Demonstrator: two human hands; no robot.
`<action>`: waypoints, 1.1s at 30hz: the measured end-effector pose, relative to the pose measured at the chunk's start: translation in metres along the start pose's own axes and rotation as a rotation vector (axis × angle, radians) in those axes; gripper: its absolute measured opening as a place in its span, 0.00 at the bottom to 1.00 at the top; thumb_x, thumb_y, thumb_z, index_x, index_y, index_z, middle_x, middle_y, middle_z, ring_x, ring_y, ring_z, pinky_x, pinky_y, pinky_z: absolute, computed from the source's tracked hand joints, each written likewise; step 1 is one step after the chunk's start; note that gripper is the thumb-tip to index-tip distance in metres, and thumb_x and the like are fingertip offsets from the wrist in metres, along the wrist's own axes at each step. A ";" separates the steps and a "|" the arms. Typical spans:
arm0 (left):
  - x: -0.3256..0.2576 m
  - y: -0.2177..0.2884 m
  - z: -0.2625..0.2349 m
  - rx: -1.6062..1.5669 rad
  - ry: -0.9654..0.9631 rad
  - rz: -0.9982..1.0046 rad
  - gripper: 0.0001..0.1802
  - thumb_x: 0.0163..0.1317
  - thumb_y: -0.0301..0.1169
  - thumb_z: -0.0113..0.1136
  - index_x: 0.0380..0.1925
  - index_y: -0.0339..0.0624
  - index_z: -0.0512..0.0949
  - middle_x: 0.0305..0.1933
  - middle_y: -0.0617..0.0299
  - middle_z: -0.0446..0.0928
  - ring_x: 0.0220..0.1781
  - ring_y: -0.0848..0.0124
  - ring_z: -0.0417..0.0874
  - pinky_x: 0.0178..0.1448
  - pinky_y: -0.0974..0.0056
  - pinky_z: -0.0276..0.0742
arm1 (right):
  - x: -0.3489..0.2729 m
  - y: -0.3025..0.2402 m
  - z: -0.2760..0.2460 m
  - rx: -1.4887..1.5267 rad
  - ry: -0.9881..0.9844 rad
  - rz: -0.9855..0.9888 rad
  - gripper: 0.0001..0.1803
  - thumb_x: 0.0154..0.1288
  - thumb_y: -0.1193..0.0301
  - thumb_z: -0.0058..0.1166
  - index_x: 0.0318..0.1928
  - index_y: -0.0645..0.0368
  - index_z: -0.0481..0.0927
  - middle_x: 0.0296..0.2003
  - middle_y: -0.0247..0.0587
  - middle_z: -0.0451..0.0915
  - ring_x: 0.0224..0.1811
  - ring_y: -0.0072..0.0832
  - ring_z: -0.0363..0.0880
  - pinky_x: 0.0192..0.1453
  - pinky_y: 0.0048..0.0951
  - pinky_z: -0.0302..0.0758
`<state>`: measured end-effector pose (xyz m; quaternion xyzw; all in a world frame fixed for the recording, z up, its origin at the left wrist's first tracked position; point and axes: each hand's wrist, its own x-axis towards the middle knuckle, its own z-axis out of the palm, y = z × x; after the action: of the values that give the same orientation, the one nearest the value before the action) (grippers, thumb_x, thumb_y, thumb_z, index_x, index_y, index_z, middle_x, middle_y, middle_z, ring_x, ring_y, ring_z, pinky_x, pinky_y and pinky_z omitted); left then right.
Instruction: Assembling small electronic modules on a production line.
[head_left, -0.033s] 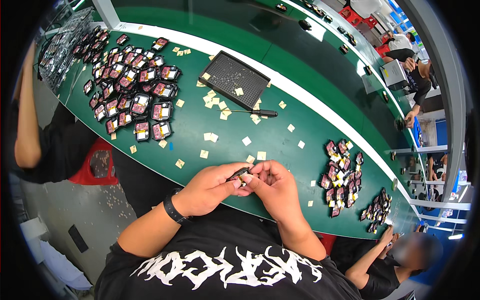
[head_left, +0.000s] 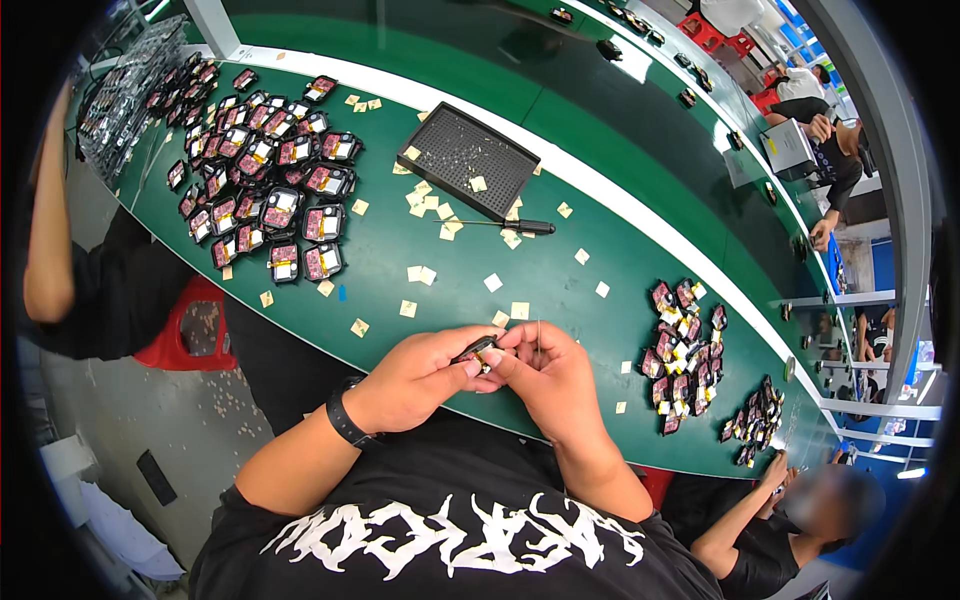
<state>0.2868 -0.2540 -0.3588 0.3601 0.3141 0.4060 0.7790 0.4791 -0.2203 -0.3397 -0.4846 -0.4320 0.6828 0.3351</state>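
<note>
Over the table's near edge, both my hands meet around a small electronic device in a black case point(head_left: 475, 347). My left hand point(head_left: 410, 378) is closed on it, thumb along its near side. My right hand point(head_left: 552, 385) is closed too, its thumb tip pressed to the device's right end. A thin metal sliver point(head_left: 539, 338) stands up between the right fingers; its kind cannot be made out. Fingers hide most of the device, though a bit of yellow shows. Small pale square stickers point(head_left: 409, 309) lie just beyond my hands.
A large heap of open black devices with pinkish-red boards point(head_left: 283, 205) covers the left of the green table point(head_left: 380, 260). A black tray point(head_left: 470, 160) and a screwdriver point(head_left: 535, 227) lie farther back. More devices point(head_left: 684, 360) pile at right. Co-workers sit on both sides; a conveyor runs behind.
</note>
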 end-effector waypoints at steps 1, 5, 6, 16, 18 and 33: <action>-0.001 0.001 -0.001 0.024 -0.011 0.017 0.26 0.76 0.22 0.44 0.73 0.30 0.61 0.65 0.50 0.75 0.64 0.64 0.79 0.68 0.57 0.79 | 0.001 0.000 -0.001 0.010 -0.024 0.018 0.06 0.68 0.83 0.61 0.42 0.67 0.77 0.32 0.35 0.81 0.35 0.20 0.83 0.41 0.22 0.83; -0.003 -0.002 -0.004 0.027 -0.018 0.032 0.27 0.77 0.26 0.45 0.74 0.30 0.61 0.66 0.49 0.74 0.65 0.64 0.78 0.68 0.57 0.79 | 0.003 0.009 -0.004 -0.242 -0.022 -0.075 0.07 0.68 0.84 0.61 0.44 0.69 0.78 0.36 0.38 0.82 0.37 0.22 0.84 0.42 0.24 0.85; -0.003 -0.003 -0.004 0.031 -0.020 0.033 0.27 0.77 0.26 0.45 0.74 0.30 0.61 0.66 0.49 0.74 0.65 0.64 0.78 0.68 0.57 0.79 | 0.004 0.008 -0.002 -0.240 -0.021 -0.080 0.07 0.68 0.84 0.61 0.44 0.69 0.78 0.36 0.38 0.82 0.37 0.22 0.84 0.42 0.24 0.85; -0.003 0.002 -0.002 -0.215 0.073 -0.013 0.28 0.77 0.23 0.43 0.75 0.33 0.58 0.63 0.45 0.75 0.58 0.57 0.85 0.65 0.58 0.82 | -0.004 -0.016 -0.012 -0.120 0.021 -0.150 0.07 0.65 0.79 0.66 0.42 0.67 0.84 0.35 0.30 0.77 0.29 0.10 0.70 0.31 0.17 0.67; -0.003 0.003 0.000 -0.191 0.065 -0.022 0.29 0.75 0.21 0.43 0.75 0.32 0.58 0.64 0.43 0.75 0.56 0.60 0.86 0.62 0.60 0.83 | -0.005 -0.018 -0.020 -0.354 0.037 -0.312 0.05 0.65 0.80 0.66 0.41 0.68 0.85 0.32 0.31 0.78 0.29 0.12 0.73 0.30 0.18 0.67; -0.006 -0.002 -0.005 0.150 -0.065 0.178 0.34 0.65 0.12 0.43 0.72 0.41 0.68 0.61 0.54 0.79 0.43 0.74 0.83 0.45 0.70 0.79 | -0.022 -0.062 -0.105 -1.375 0.583 -0.477 0.23 0.54 0.75 0.71 0.51 0.60 0.82 0.47 0.48 0.81 0.47 0.45 0.82 0.52 0.39 0.78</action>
<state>0.2805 -0.2587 -0.3625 0.4567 0.2850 0.4372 0.7204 0.5880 -0.1867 -0.2917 -0.6370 -0.7450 0.0167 0.1972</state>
